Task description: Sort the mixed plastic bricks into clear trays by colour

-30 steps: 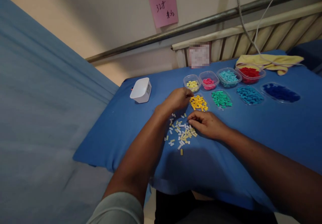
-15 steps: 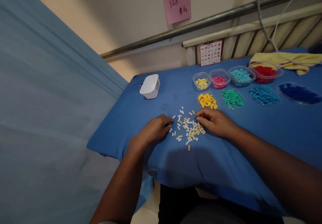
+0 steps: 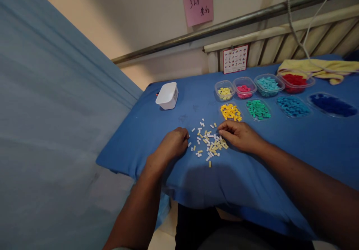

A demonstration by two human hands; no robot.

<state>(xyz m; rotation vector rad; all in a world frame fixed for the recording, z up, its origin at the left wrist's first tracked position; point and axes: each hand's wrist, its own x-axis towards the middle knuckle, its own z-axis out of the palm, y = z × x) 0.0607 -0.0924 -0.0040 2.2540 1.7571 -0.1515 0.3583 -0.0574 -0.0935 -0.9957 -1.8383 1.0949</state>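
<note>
Small white and pale yellow plastic pieces (image 3: 214,145) lie scattered on the blue cloth between my hands. At the left edge of the scatter is my left hand (image 3: 176,141), its fingers curled inward and closed; whatever may be in them is hidden. My right hand (image 3: 238,133) rests at the right edge, thumb and fingers drawn together close to the heap. Nothing clear shows between those fingertips. One pale yellow piece (image 3: 209,164) lies apart on the near side.
Behind the pieces stand clear tubs of yellow-orange pieces (image 3: 230,112), green pieces (image 3: 258,109), pink pieces (image 3: 244,91) and other colours. A white box (image 3: 167,95) sits at the back left. A yellow cloth (image 3: 316,67) lies back right; a blue curtain (image 3: 56,122) hangs left.
My left hand has drawn slightly left from the scatter and its fingers have closed in; the yellow piece at its fingertips no longer shows. My right hand has hardly moved.
</note>
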